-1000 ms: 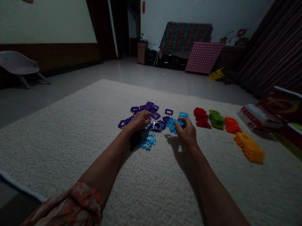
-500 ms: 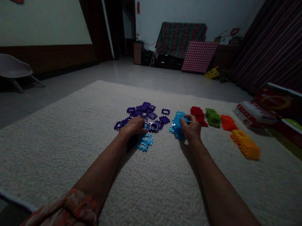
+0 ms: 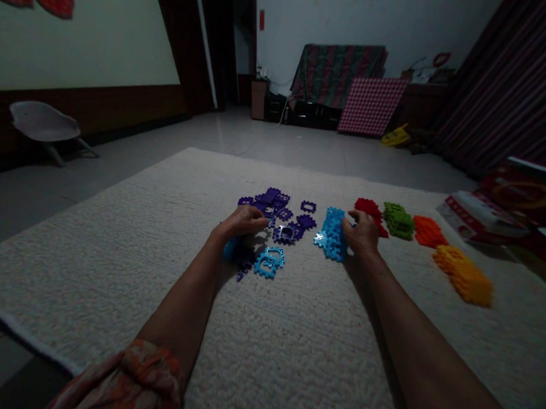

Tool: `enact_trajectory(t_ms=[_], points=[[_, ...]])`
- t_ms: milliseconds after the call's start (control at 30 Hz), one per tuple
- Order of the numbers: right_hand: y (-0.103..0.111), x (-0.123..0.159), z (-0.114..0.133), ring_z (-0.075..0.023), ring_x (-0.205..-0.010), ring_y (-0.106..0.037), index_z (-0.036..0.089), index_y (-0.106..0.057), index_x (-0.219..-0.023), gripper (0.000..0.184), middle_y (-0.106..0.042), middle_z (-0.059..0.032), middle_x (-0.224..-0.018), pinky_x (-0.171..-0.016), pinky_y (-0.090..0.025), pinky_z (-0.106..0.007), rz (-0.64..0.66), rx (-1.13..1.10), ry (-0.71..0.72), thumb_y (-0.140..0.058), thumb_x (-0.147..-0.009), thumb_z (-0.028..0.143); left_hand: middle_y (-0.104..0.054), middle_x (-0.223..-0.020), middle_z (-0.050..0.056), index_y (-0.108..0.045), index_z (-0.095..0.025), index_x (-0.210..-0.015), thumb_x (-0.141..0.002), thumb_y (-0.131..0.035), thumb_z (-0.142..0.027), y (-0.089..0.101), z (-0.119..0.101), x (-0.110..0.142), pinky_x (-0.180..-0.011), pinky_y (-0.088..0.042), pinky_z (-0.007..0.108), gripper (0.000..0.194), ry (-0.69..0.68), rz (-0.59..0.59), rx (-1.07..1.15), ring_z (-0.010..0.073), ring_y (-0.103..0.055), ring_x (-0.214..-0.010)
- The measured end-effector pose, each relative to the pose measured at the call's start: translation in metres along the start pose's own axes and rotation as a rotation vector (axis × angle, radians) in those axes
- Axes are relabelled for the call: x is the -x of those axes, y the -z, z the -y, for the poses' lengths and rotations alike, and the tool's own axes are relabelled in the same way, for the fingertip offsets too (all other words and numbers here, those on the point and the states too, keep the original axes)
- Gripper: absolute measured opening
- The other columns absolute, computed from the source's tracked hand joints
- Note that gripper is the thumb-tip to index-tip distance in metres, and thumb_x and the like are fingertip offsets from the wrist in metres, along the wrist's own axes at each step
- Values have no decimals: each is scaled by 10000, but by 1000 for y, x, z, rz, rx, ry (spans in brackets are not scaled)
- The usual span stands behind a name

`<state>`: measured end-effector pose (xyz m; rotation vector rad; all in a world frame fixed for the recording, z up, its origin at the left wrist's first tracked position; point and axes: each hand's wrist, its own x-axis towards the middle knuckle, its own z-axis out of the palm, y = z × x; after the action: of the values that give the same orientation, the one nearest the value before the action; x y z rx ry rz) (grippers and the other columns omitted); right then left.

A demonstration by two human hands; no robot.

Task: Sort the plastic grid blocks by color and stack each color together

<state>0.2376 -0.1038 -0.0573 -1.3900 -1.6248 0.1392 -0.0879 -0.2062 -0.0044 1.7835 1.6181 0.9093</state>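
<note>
My left hand (image 3: 241, 222) hovers low at the near left of a loose pile of purple notched building tiles (image 3: 271, 198). Its fingers are drawn together and point right; a scrap of blue shows by the fingertips, but what they grip is hidden. Beneath this hand lie another blue piece (image 3: 229, 249) and some dark purple ones. Two light-blue open-framed tiles (image 3: 266, 266) overlap just in front. My right hand (image 3: 363, 234) is at the right side of a stack of blue tiles (image 3: 334, 234), thumb and fingers curved and apart, with nothing seen between them.
Red (image 3: 367, 207), green (image 3: 398, 221), orange (image 3: 429, 231) and yellow tile stacks (image 3: 463, 276) run along the right. Boxes (image 3: 478, 216) stand beyond them at the rug's edge. Everything lies on a pale rug (image 3: 165, 194). A small chair (image 3: 44, 122) is at far left.
The view has turned slightly left. My left hand has moved left relative to the tiles, uncovering more purple and blue pieces. My right fingers have drawn back from the blue stack, which looks straighter.
</note>
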Motion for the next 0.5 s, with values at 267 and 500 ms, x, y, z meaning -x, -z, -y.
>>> enact_trajectory(t_ms=[267, 500], points=[[-4, 49, 71, -235, -886, -650, 221, -668, -937, 180, -693, -68, -927, -847, -523, -403, 216, -151, 381, -540, -827, 283, -507, -584, -26, -680, -151, -726, -734, -610, -533, 6, 9, -6, -552, -317, 240, 388, 66, -120, 48, 103, -427, -571], [-10, 115, 132, -279, -1134, -577, 202, -639, -1182, 346, -653, -129, -1201, -1012, -456, -461, 736, -170, 512, -625, -843, 274, -597, -647, -3, -694, -148, -720, -740, -640, -545, 3, 8, -9, -602, -370, 246, 401, -6, -142, 52, 118, -498, -630]])
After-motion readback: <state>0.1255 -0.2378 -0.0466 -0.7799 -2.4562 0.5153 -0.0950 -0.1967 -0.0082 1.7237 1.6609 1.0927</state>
